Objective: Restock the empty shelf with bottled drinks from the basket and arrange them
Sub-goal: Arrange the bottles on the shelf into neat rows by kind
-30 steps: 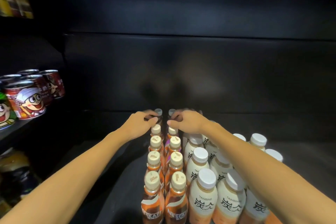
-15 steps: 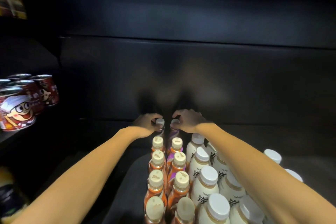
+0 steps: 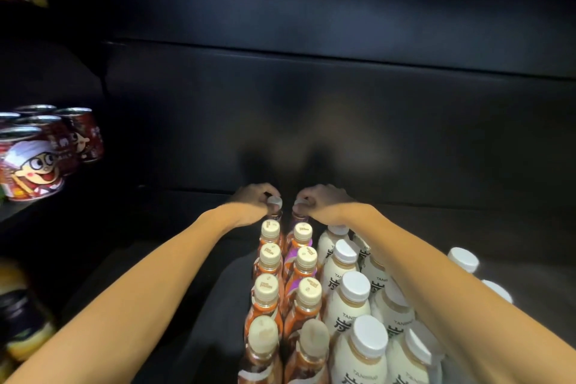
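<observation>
Dark shelf (image 3: 199, 305) runs beneath our forearms, with 2 rows of brown coffee bottles (image 3: 269, 290) just behind our hands. We should slide both back bottles evenly, keeping them upright. Left hand (image 3: 249, 201) and right hand (image 3: 324, 204) reach far, each curled around 1 capped neck.

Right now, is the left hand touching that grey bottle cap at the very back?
Touching. The head view shows the left hand with its fingers curled round the grey cap of the rearmost bottle, with no gap visible between them.
</observation>
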Tool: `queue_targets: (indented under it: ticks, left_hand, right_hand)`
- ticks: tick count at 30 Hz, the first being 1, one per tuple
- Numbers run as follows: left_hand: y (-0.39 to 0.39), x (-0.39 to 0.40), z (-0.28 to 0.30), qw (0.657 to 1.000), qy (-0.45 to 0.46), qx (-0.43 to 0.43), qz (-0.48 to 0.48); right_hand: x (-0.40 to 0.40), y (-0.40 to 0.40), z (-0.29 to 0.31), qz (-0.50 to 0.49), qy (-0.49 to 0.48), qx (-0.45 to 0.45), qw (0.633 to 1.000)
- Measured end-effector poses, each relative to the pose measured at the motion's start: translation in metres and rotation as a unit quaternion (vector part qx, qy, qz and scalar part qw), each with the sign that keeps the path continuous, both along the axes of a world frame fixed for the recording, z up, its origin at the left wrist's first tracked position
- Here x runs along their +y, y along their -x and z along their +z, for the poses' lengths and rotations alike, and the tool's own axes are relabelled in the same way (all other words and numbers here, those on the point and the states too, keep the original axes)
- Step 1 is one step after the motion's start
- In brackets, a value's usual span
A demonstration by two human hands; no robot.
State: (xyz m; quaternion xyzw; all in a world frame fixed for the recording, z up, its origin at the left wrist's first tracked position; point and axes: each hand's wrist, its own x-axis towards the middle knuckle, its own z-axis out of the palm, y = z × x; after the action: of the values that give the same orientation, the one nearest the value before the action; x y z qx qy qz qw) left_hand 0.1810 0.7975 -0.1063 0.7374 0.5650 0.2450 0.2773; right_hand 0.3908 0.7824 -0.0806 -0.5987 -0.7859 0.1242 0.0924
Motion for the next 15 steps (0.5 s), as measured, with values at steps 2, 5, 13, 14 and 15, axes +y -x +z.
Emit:
queue_targets:
  ticks: [2, 5, 13, 14, 15]
  left_hand:
    - [0.002, -0.006, 0.003, 1.0, 0.01, -0.001, -0.005]
    - [0.004, -0.015, 0.008, 1.0, 0.018, 0.006, -0.009]
    - [0.002, -0.026, 0.012, 0.999, 0.027, 0.031, 0.003]
    - [0.002, -0.028, 0.012, 0.999, 0.027, 0.037, 0.0]
    - [0.001, -0.03, 0.011, 0.999, 0.025, 0.042, -0.002]
  right_hand:
    - [-0.005, -0.001, 0.001, 0.003, 0.003, 0.002, 1.0]
    - [-0.01, 0.001, 0.002, 0.002, 0.01, 0.005, 1.0]
    - [-0.021, 0.007, 0.005, -0.008, 0.03, -0.004, 0.999]
    - [-0.023, 0.008, 0.005, -0.011, 0.032, -0.004, 0.999]
    - [-0.026, 0.008, 0.006, -0.013, 0.03, -0.008, 0.999]
